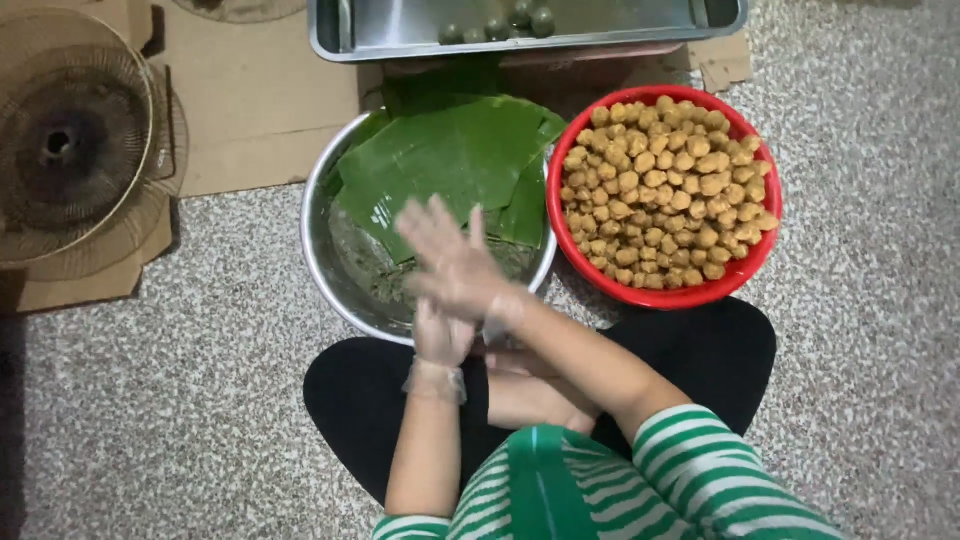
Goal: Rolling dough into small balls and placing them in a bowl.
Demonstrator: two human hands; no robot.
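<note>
Both my hands wear thin clear plastic gloves and meet palm to palm over the near rim of a round metal bowl (312, 262). My right hand (452, 262) lies on top, blurred, with its fingers spread. My left hand (440, 335) is beneath it, mostly covered. Anything between the palms is hidden. Cut green banana leaves (450, 155) lie stacked in the bowl. To the right, touching the bowl, stands a red plastic bowl (690, 296) heaped with several small brown balls (660, 190).
A metal tray (400, 30) at the top holds several dark green balls (500, 25). A wire fan guard (70, 140) lies at the left on flattened cardboard (250, 90). I sit cross-legged on a speckled stone floor (180, 380), my knees close under the bowls.
</note>
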